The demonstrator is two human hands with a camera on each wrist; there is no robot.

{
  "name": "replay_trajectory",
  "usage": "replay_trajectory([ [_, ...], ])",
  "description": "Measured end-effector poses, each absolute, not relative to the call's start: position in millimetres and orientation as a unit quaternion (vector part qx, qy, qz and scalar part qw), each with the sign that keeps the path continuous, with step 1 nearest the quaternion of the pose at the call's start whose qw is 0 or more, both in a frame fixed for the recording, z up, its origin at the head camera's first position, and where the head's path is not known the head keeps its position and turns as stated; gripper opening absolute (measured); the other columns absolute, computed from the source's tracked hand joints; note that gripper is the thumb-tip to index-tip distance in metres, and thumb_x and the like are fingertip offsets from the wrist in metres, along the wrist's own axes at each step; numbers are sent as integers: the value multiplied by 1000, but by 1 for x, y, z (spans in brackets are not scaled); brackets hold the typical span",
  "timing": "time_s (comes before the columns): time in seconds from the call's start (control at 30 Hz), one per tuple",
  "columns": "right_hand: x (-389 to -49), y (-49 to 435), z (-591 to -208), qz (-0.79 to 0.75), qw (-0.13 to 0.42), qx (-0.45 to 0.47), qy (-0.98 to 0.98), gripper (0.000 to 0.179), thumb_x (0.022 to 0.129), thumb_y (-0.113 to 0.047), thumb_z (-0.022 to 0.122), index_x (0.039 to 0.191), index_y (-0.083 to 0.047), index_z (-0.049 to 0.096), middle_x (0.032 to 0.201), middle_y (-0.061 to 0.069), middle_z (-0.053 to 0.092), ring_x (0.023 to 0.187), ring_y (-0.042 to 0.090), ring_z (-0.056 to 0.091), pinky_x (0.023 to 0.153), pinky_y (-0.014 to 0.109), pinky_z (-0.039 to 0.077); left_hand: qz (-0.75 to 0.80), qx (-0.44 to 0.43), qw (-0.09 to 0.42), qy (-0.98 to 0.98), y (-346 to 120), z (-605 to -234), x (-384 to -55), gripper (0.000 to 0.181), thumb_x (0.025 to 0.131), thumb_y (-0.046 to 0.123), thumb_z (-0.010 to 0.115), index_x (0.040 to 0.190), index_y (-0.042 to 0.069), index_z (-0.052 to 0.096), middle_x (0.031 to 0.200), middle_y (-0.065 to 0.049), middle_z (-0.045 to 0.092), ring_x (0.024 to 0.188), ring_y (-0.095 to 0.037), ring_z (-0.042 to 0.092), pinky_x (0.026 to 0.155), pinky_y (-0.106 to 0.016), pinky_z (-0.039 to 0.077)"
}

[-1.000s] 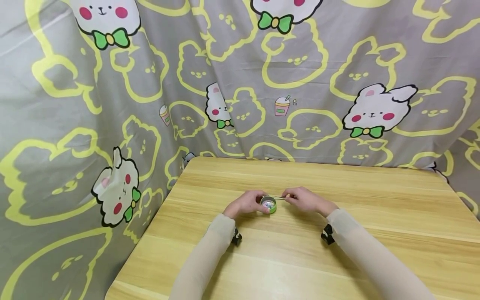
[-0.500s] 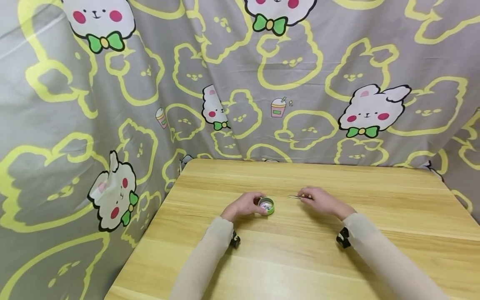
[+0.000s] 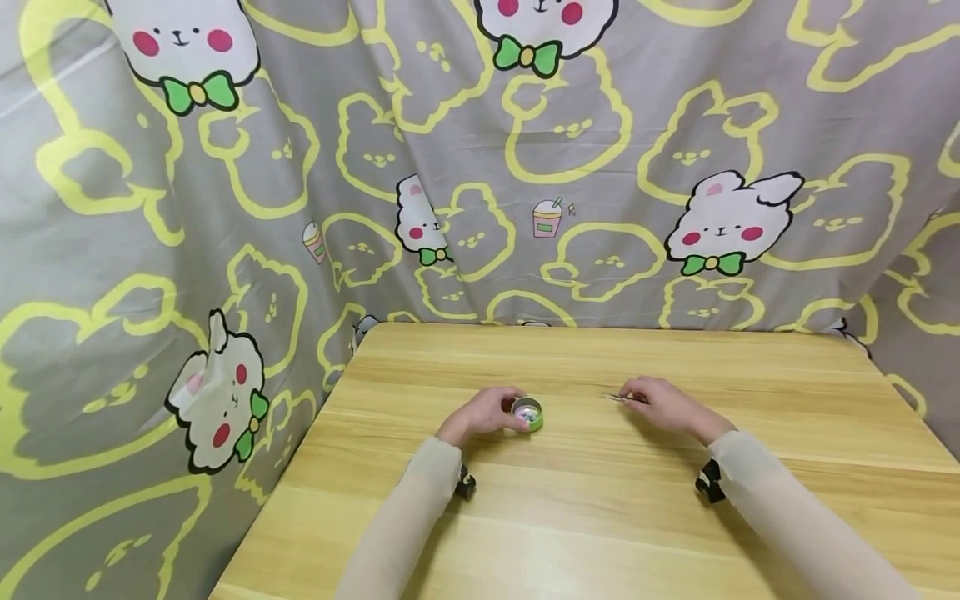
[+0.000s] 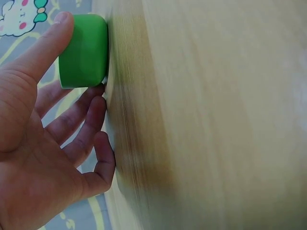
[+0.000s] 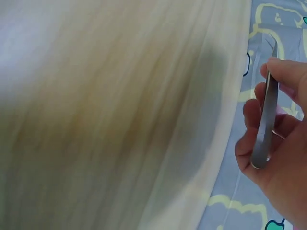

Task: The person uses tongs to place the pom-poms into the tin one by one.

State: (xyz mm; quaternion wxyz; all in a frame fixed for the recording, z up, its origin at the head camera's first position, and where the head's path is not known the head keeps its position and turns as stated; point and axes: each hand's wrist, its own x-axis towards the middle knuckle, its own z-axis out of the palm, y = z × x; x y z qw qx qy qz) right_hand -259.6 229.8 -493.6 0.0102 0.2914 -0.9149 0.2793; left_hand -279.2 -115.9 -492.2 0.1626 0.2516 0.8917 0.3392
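Note:
My left hand (image 3: 487, 411) grips a small round green tin (image 3: 536, 423) by its side, thumb in front and fingers behind. The tin stands open-topped on the table, with small pale and coloured pieces (image 3: 528, 413) inside. In the left wrist view the thumb lies on the smooth wall of the green tin (image 4: 86, 52). To the right, my right hand (image 3: 663, 402) pinches a pair of metal tweezers (image 5: 266, 122) between thumb and fingers. Their fine tips point left in the head view, apart from the tin, with nothing visible between them.
A light wood-grain table (image 3: 570, 517) carries the tin. Behind it and along its left side hangs a grey curtain (image 3: 465, 125) with yellow outlines and white cartoon animals. Black wrist-camera mounts sit under both wrists.
My right hand has drawn the tweezers away from the tin toward the right. The left hand keeps its hold on the tin. The head view has shifted slightly.

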Motion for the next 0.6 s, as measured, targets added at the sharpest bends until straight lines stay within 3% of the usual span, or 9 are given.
replay_trajectory([
  [0.37,-260,241,-503,258,14,279,-925,7,90,-7,62,95,-4,66,73,-4,53,65,10,45,60,31,39,340,247,165,893,-116,-491,-277,52,76,29,80,122,13,60,97,7,62,89,-8,55,80,-26,44],
  [0.6,-262,243,-504,241,-13,264,-934,10,90,-8,62,98,-4,65,76,-3,55,67,12,46,61,33,39,339,240,169,894,-117,-492,-278,54,77,29,80,124,13,59,100,6,62,91,-8,55,82,-27,44],
])
